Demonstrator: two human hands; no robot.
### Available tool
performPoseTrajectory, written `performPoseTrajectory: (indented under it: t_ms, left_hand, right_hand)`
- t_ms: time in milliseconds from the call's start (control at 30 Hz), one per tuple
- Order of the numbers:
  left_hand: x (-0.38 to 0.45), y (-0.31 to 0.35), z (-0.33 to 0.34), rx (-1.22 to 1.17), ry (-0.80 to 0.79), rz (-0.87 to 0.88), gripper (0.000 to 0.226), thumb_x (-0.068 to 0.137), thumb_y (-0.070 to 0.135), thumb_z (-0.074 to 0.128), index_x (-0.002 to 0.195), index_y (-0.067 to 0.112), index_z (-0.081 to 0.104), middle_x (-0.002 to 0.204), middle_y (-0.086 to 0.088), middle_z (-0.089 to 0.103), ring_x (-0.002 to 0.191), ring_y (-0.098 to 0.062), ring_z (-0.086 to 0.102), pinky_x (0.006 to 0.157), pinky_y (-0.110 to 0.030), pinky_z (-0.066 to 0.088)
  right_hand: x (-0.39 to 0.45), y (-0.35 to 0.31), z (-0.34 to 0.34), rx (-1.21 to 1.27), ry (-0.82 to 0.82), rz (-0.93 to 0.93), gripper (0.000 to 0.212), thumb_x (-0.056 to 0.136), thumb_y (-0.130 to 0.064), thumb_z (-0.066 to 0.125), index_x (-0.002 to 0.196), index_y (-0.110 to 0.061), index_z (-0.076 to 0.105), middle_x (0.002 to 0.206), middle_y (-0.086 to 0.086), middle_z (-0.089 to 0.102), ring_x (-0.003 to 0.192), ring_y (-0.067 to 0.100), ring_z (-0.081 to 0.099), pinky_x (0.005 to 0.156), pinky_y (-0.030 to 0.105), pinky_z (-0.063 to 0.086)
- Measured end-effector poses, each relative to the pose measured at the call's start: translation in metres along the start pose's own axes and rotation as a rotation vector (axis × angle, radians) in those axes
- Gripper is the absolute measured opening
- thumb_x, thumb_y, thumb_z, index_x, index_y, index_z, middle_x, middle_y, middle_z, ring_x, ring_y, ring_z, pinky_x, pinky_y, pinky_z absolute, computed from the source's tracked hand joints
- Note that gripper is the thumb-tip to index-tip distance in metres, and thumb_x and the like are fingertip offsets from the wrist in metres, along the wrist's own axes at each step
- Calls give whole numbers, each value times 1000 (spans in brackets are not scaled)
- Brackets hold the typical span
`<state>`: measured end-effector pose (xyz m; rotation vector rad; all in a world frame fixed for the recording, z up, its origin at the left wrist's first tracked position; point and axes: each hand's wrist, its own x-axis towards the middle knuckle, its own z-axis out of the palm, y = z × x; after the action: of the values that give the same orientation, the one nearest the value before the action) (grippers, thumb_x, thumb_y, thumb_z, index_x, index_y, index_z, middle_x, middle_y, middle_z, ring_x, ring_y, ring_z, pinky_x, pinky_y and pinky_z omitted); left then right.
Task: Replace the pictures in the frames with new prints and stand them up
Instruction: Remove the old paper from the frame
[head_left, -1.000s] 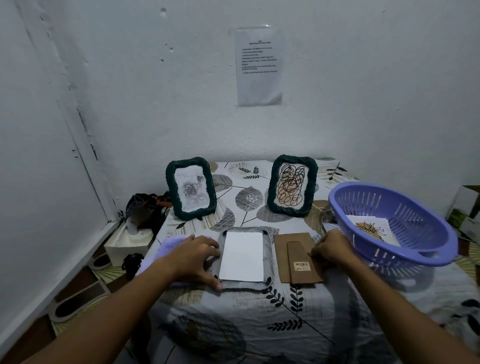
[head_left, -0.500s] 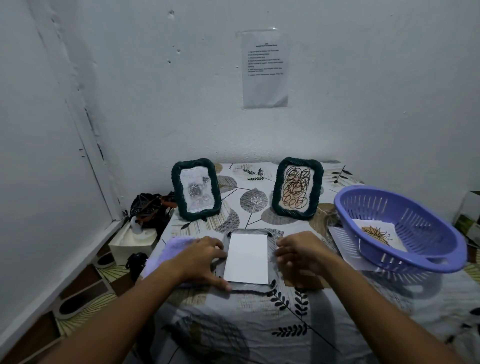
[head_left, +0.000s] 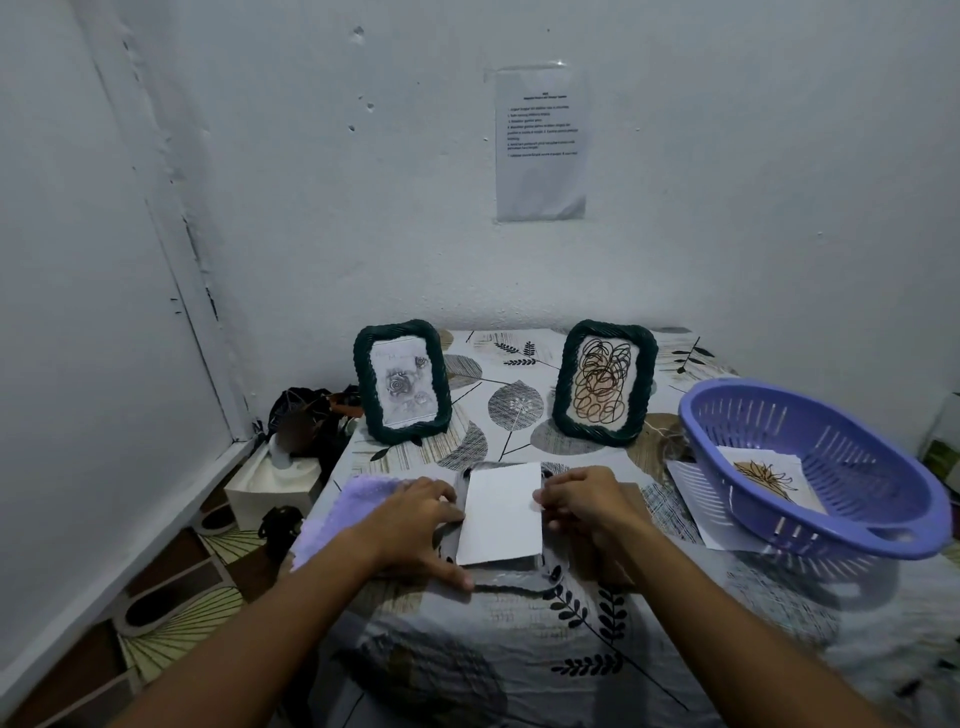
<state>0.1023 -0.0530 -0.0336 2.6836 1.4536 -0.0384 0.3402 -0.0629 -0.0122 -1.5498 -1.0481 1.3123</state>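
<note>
Open tablecloth (head_left: 519, 649) is left along the near edge, where a hand could pass. The middle is blocked by a flat frame (head_left: 498, 566) under a white print (head_left: 501, 514), flanked closely by the left hand (head_left: 415, 525) and right hand (head_left: 584, 501). Two upright frames, one (head_left: 401, 382) at left and another (head_left: 604, 382) at right, are parted by a clear gap. The right side is taken up by a basket (head_left: 831, 467), the left edge by a cloth (head_left: 332, 514).

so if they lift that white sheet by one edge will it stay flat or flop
The white sheet looks thin, so it would probably bend if lifted by one edge. It seems light and may slide on the frame under it. Both hands, left hand and right hand, flank it.
</note>
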Motion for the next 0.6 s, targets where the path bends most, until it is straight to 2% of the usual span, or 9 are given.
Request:
performPoseTrajectory:
  t_ms: [100,167,267,400,500,600]
  left_hand:
    - [0,0,1,8,5,-5,117,45,98,37,134,24,54,140,1,41,128,-17,34,110,-34,29]
    - [-1,0,1,11,8,-1,116,46,98,36,133,23,54,140,1,42,128,-17,34,110,-34,29]
    - [-1,0,1,9,7,6,117,45,98,34,131,22,56,138,1,43,126,-17,35,108,-33,29]
    - [-1,0,1,1,21,17,117,44,99,34,130,23,56,135,3,44,124,-16,36,106,-32,31]
    - [-2,1,-1,6,7,20,115,46,96,36,132,22,55,136,2,44,124,-15,35,105,-31,29]
    - [-2,2,-2,3,9,23,114,46,97,35,130,23,57,134,2,44,122,-15,36,104,-30,32]
  right_hand:
    - [3,2,8,-27,11,-1,24,72,12,73,93,8,61,93,25,67,64,26,62,46,26,50]
    - [5,2,10,-34,27,2,30,70,15,73,94,6,59,92,26,66,59,26,61,45,27,50]
    - [7,2,10,-63,40,-1,28,70,17,71,93,6,60,89,23,66,63,28,63,48,29,52]
    - [13,4,7,-189,94,-29,14,70,11,75,78,3,67,83,17,69,70,29,66,60,36,57]
    - [19,6,4,-272,120,-40,12,70,3,78,78,0,69,81,16,69,71,25,63,64,36,55]
    - [22,8,3,-382,137,-68,8,72,-4,77,76,-6,70,83,13,70,81,27,65,69,35,53]
